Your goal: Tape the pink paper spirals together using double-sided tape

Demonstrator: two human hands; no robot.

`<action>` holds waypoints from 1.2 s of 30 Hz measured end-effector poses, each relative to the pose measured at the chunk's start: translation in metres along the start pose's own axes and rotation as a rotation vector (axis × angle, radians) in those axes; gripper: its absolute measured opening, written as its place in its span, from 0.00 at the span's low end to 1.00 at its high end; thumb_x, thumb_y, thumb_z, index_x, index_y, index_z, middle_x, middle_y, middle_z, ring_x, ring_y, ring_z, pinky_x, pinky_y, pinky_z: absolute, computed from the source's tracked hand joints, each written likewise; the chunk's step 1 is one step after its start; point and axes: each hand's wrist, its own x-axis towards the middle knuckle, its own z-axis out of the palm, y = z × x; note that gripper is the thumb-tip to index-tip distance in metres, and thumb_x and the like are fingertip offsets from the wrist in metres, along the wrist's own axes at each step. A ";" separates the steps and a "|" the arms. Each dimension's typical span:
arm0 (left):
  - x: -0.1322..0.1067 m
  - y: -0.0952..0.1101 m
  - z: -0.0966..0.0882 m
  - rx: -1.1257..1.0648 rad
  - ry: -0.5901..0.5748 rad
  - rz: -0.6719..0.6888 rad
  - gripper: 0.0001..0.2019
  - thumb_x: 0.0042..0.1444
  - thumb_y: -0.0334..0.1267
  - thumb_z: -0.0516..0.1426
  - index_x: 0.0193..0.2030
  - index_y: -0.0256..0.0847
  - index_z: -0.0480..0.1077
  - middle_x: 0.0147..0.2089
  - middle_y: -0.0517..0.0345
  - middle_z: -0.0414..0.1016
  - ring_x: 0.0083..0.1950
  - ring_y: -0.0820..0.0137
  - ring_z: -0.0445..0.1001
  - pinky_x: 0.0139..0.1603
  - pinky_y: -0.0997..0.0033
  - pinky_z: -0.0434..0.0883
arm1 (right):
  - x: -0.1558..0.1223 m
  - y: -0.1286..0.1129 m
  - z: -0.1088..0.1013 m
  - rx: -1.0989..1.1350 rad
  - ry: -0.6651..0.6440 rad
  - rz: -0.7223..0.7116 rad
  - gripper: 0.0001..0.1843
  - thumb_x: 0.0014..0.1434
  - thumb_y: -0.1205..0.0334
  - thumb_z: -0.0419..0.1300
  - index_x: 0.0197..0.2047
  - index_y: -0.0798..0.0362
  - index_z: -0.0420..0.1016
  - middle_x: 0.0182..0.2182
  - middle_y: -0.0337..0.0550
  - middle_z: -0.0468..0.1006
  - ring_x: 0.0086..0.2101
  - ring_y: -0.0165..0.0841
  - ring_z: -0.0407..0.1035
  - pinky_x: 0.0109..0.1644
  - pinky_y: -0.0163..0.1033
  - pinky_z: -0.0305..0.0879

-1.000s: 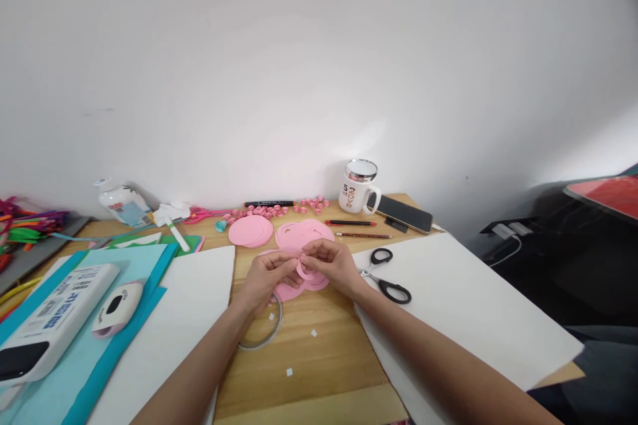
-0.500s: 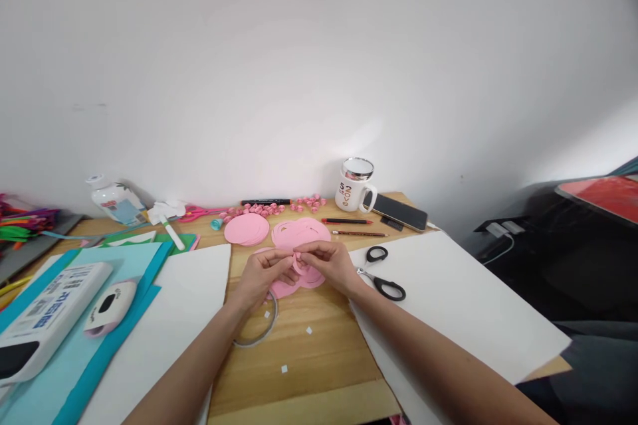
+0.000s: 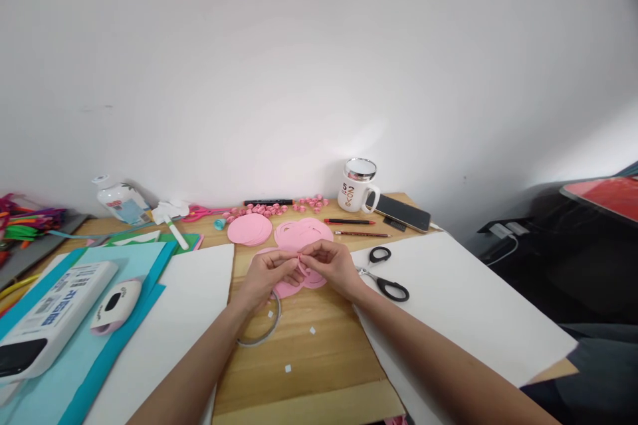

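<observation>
My left hand (image 3: 266, 273) and my right hand (image 3: 331, 267) meet over the middle of the table, fingertips pinched together on a small pink paper strip (image 3: 301, 264). The fingers hide most of the strip. Beneath and behind them lie pink paper cutouts (image 3: 312, 231) with curved slits. A stack of pink paper circles (image 3: 250, 230) sits just beyond the left hand. Under the left wrist is a thin grey ring of tape (image 3: 272, 331), partly covered. To the right of my right hand, black-handled scissors (image 3: 386, 275) rest partly on white paper.
Rolled pink paper pieces (image 3: 264, 210) and a black marker (image 3: 269, 202) line the wall. A white mug (image 3: 355, 194), a phone (image 3: 403, 212) and two pencils (image 3: 349, 221) stand or lie at back right. White sheets (image 3: 463, 309) flank the work area; teal paper (image 3: 144, 272) lies left.
The whole view has shifted slightly, so things appear a little further right. My hands keep their pinch on the pink strip, with small finger movements.
</observation>
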 end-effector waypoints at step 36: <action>-0.002 0.005 0.002 0.057 0.066 -0.088 0.13 0.42 0.43 0.63 0.24 0.33 0.73 0.19 0.53 0.76 0.19 0.72 0.73 0.19 0.78 0.67 | 0.000 0.000 -0.003 -0.079 -0.052 -0.047 0.10 0.45 0.59 0.65 0.28 0.56 0.72 0.23 0.40 0.74 0.24 0.28 0.67 0.30 0.34 0.66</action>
